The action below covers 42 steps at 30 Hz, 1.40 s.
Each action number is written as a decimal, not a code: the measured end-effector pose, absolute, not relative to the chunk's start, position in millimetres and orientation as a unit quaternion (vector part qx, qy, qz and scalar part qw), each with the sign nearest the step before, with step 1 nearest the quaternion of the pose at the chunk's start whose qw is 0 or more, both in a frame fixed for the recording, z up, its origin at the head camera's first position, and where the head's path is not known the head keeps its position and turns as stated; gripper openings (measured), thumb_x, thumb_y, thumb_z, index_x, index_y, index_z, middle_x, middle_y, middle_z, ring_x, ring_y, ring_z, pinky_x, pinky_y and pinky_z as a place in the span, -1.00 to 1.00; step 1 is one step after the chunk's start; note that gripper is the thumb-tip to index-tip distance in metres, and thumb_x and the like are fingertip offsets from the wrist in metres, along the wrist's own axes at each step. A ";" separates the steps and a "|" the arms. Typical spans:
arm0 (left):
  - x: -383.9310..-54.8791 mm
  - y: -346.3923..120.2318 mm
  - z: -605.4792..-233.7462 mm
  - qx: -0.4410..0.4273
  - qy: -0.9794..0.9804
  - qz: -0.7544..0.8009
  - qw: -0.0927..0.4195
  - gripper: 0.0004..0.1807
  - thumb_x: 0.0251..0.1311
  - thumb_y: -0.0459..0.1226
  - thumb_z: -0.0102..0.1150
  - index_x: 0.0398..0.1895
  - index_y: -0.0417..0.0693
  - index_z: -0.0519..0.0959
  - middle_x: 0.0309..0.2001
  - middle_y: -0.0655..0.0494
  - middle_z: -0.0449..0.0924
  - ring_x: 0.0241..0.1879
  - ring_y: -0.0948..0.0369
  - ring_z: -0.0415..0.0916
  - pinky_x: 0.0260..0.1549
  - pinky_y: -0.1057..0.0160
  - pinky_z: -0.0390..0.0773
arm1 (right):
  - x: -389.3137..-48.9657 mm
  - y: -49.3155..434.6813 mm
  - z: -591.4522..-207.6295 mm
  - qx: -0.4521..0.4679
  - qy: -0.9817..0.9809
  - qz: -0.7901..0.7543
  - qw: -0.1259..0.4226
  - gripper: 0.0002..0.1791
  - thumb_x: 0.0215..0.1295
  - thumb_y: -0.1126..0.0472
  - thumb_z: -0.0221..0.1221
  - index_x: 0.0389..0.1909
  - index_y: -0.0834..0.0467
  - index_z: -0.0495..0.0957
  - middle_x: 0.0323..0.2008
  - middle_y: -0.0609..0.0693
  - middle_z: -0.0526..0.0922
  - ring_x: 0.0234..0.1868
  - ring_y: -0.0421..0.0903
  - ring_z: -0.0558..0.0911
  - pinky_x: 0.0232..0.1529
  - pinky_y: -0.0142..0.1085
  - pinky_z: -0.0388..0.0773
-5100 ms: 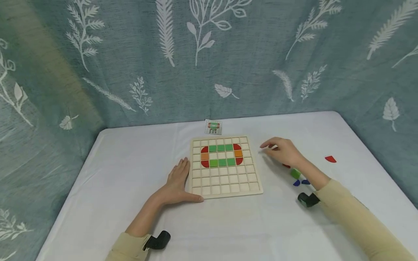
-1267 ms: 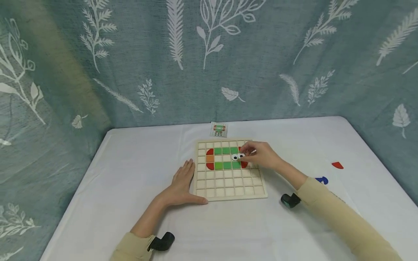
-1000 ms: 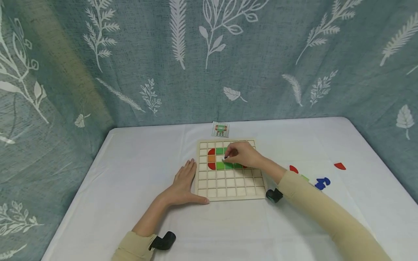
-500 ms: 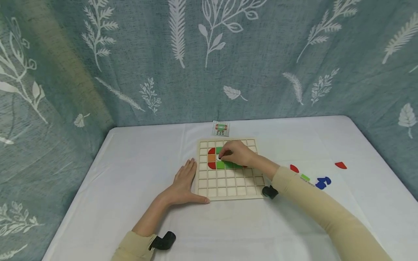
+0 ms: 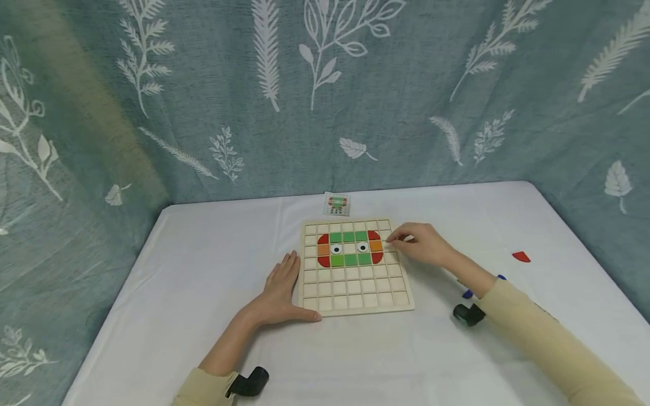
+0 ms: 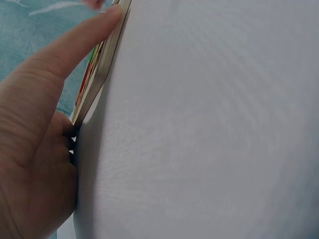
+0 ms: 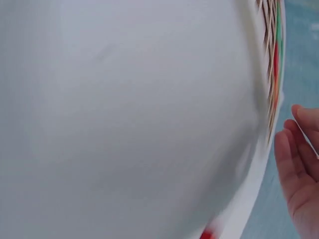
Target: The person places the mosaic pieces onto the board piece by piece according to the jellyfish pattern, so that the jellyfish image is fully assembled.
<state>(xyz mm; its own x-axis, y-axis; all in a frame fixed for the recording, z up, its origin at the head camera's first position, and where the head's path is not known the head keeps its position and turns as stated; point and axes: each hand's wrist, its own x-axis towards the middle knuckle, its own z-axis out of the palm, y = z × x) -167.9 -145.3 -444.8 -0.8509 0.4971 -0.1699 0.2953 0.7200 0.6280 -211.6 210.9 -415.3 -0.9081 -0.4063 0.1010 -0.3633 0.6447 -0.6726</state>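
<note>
A pale wooden grid board [image 5: 339,290] lies on the white table. On it, red corner pieces [image 5: 323,261], green squares [image 5: 350,260] and orange squares [image 5: 376,246] form a ring. Inside the ring sit two round eye pieces [image 5: 336,248], white with black centres. My left hand [image 5: 274,293] rests spread at the board's lower left corner, fingers along the left side and thumb on the front edge; the left wrist view shows the thumb [image 6: 94,30] touching that edge. By the board's right edge, my right hand [image 5: 421,243] has its fingers loosely bent, with nothing visible between them.
Behind the board lies a small pattern card [image 5: 337,204]. A red piece [image 5: 521,256] lies at the right, and blue pieces [image 5: 468,294] are partly hidden under the right forearm. A patterned curtain [image 5: 284,141] hangs behind the table.
My right hand carried the eye pieces in from the right, set them inside the ring and let go. It has since drawn back to the board's right edge. The left hand stayed put.
</note>
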 end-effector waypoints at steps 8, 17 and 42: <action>-169.3 -143.8 -447.2 0.218 0.914 0.301 0.161 0.50 -0.24 0.24 0.48 0.52 -0.34 -0.28 0.54 -0.21 -0.40 0.51 -0.05 -0.50 0.40 -0.14 -0.35 | -181.4 283.3 -420.7 -0.107 0.934 -0.339 0.038 -0.79 0.38 0.21 0.19 -0.07 0.20 0.68 -0.13 0.09 0.67 -0.14 0.04 0.62 -0.14 -0.09 0.60; -167.2 -145.8 -448.0 0.218 0.914 0.304 0.156 0.50 -0.24 0.24 0.48 0.51 -0.38 -0.26 0.53 -0.26 -0.38 0.51 -0.10 -0.50 0.39 -0.18 -0.34 | -157.3 310.6 -417.6 -0.103 0.945 -0.304 0.060 -0.73 0.23 0.13 0.34 -0.11 0.18 0.65 -0.21 -0.02 0.65 -0.20 -0.06 0.56 -0.12 -0.12 0.57; -170.3 -143.4 -447.6 0.221 0.912 0.304 0.167 0.49 -0.22 0.23 0.48 0.52 -0.33 -0.29 0.54 -0.20 -0.41 0.51 -0.03 -0.52 0.40 -0.14 -0.36 | -133.4 303.8 -422.9 -0.143 0.938 -0.311 0.053 -0.75 0.12 0.25 0.41 -0.18 0.08 0.62 -0.27 -0.17 0.62 -0.21 -0.14 0.56 -0.14 -0.24 0.58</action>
<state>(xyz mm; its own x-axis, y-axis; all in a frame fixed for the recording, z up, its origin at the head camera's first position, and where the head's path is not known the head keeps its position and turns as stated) -170.3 -143.4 -447.6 -0.8467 0.5040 -0.1705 0.3009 0.7179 0.6278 -133.4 303.8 -422.9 -0.9535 -0.3013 -0.0107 -0.2354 0.7662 -0.5979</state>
